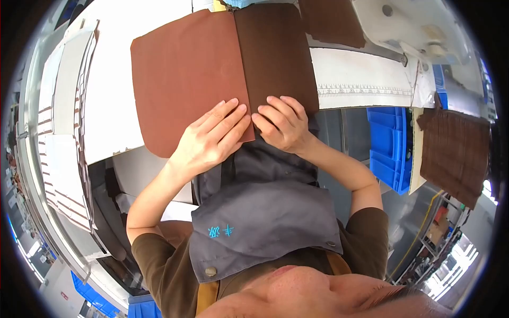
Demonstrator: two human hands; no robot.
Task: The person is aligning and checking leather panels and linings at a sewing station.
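Two joined leather-like sheets lie on a white worktable (114, 100): a reddish-brown sheet (185, 74) on the left and a dark brown sheet (275, 53) on the right, meeting along a straight seam. My left hand (209, 140) lies flat on the near edge of the reddish-brown sheet, fingers pressed together beside the seam. My right hand (283, 124) presses on the near edge of the dark brown sheet, fingers curled down. The two hands almost touch at the seam.
A white sewing machine (419, 26) stands at the far right, with a ruler strip (366, 89) on the table before it. Blue plastic crates (389, 151) sit below. Another dark brown piece (456, 153) hangs at right. Stacked white panels (66, 132) lie at left.
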